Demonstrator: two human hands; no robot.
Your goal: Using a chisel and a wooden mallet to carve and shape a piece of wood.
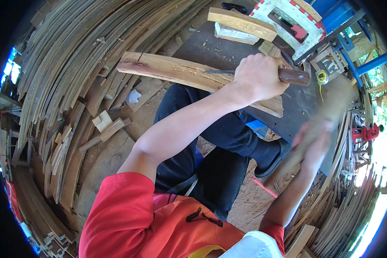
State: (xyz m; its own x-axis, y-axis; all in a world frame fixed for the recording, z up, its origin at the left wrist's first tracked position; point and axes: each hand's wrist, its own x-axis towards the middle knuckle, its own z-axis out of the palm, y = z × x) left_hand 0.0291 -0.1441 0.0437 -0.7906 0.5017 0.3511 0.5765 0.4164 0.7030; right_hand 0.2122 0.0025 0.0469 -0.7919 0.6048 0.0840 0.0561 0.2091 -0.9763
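My left hand [260, 77] is closed round a chisel [294, 77] with a brown wooden handle. Its dark, narrow blade points left and lies over a long wooden board [167, 69]. That board slants across my raised leg and the dark worktop [294, 107]; my left hand and forearm hide part of it. Off to the right, my right hand [314, 139] grips a thick length of wood [337, 101], smeared by motion. The wood's upper end is near the chisel handle, apart from it. Whether it has a mallet head cannot be made out.
Long planks [86, 47] are stacked at the left. Behind the board lie a wood block [243, 23], a red-and-white plastic case [284, 19], a handsaw [331, 36] and a tape measure [322, 77]. Offcuts [102, 121] litter the ground; blue clamps [372, 64] stand at the right.
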